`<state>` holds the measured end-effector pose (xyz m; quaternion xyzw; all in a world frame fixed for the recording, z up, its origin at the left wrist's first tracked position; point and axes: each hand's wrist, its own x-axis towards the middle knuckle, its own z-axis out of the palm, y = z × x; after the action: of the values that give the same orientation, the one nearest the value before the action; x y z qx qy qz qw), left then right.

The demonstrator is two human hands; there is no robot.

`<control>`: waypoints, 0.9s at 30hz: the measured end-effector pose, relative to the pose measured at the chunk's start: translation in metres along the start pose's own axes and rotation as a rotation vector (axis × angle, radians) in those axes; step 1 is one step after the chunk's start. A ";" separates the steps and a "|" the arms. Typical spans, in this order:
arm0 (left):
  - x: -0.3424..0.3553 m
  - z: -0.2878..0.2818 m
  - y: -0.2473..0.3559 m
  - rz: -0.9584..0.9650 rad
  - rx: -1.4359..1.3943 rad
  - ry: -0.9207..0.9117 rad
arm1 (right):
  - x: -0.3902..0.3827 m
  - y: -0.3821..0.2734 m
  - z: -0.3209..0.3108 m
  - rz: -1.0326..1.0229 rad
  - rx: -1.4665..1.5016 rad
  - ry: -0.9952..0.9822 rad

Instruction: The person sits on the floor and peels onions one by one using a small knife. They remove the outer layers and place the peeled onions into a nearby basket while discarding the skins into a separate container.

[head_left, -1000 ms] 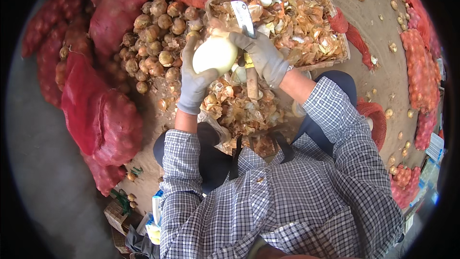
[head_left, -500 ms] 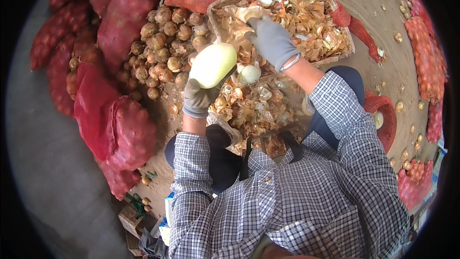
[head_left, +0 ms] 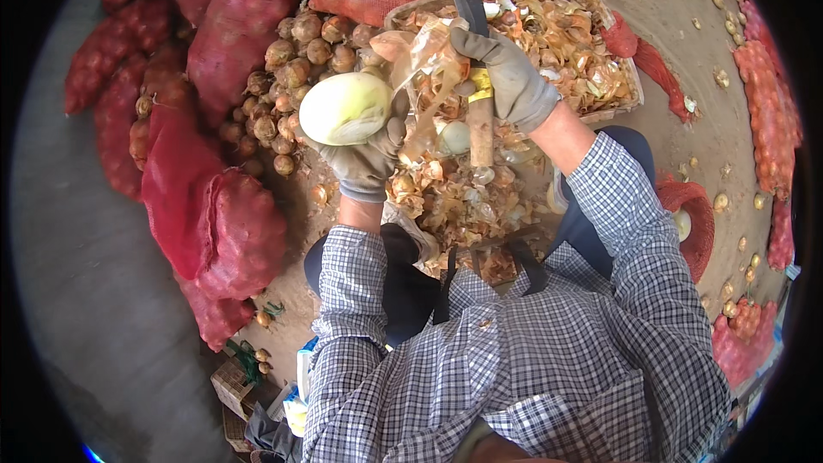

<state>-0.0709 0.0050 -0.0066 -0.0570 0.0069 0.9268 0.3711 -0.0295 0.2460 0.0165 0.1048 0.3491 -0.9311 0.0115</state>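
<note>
My left hand (head_left: 367, 163), in a grey glove, cups a peeled, pale yellow-white onion (head_left: 343, 107) left of centre, fingers curled along its underside and right side. My gloved right hand (head_left: 514, 81) grips a knife with a dark blade (head_left: 469, 4), a yellow band and a wooden handle (head_left: 482, 141), held upright beside the onion. Torn translucent brown peel (head_left: 420, 94) hangs at the blade and right thumb, between the hands. Loose skins (head_left: 463, 214) lie below them, with a pale onion (head_left: 453, 139) partly visible.
A basket (head_left: 636, 86) full of skins lies beyond my hands. Unpeeled onions (head_left: 291, 69) are heaped to the left, beside full red mesh sacks (head_left: 231, 43). More sacks (head_left: 759, 120) and scattered onions line the right. A red net (head_left: 694, 244) lies by my right knee.
My left hand has moved left with the onion, which is now tilted. My right hand has drawn back slightly, bringing the knife upright into view, with loose peel dangling beside it.
</note>
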 end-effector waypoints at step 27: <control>0.028 -0.011 -0.046 0.105 1.418 0.152 | 0.028 0.023 -0.058 0.211 0.028 0.144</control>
<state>-0.0584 0.0567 -0.0197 0.1340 0.6363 0.7092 0.2724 -0.0434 0.2685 -0.0466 0.2079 0.3231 -0.9195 0.0828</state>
